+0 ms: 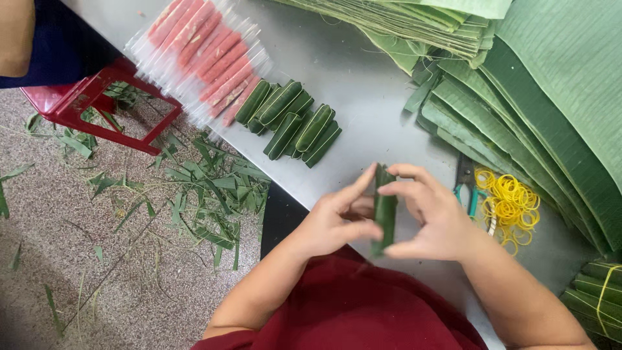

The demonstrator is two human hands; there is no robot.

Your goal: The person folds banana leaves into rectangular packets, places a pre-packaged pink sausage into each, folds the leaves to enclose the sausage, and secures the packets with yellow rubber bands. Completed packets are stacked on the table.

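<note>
Both my hands hold one green leaf-wrapped roll [385, 210] upright over the near edge of the grey metal table [363, 97]. My left hand [337, 217] pinches it from the left with thumb and forefinger. My right hand [431, 214] closes on it from the right, fingers at its top and bottom. Beyond my hands lies a pile of several finished green wrapped rolls [291, 123]. Further back lie several pink meat sticks in clear plastic sleeves [204, 48].
Yellow rubber bands [512, 204] and teal-handled scissors [465, 181] lie right of my hands. Stacked banana leaves [551, 91] fill the table's right side; tied bundles [596, 291] sit at the bottom right. A red stool [97, 104] and leaf scraps [201, 188] are on the floor at left.
</note>
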